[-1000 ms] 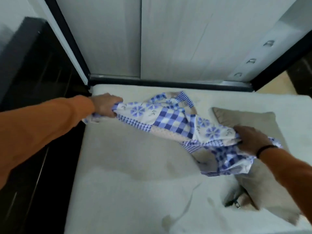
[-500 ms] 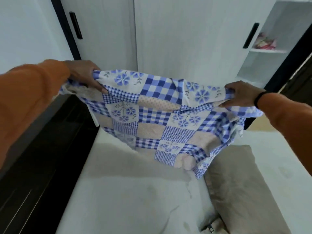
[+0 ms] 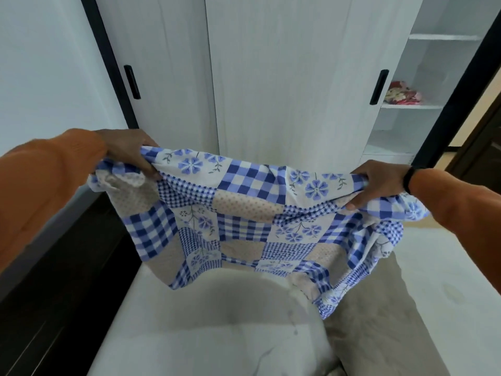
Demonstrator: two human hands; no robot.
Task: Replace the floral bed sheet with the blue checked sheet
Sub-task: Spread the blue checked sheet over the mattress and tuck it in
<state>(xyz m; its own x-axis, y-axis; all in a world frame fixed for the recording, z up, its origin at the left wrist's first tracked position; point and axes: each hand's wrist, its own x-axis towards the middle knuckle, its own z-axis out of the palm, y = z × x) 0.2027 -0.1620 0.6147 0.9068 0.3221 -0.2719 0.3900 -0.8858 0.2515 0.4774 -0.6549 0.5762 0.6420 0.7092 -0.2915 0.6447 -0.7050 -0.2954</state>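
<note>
The blue checked sheet (image 3: 244, 218), a patchwork of blue checks, blue flowers and beige dotted squares, hangs in the air above the bare white mattress (image 3: 206, 335). My left hand (image 3: 127, 150) grips its upper left edge. At the right, my right hand (image 3: 379, 185) grips the upper right edge, with bunched cloth trailing past the wrist. The sheet is stretched between both hands and its lower part droops toward the mattress. A red floral cloth (image 3: 404, 93) lies folded on a wardrobe shelf at the far right.
A beige pillow (image 3: 379, 329) lies on the mattress at the lower right. A white wardrobe (image 3: 284, 77) with black handles stands right behind the bed, its right side open on shelves. A dark bed frame (image 3: 54, 280) runs along the left.
Both hands have lifted the sheet off the mattress and spread it wide in the air. My view has risen from the mattress toward the wardrobe.
</note>
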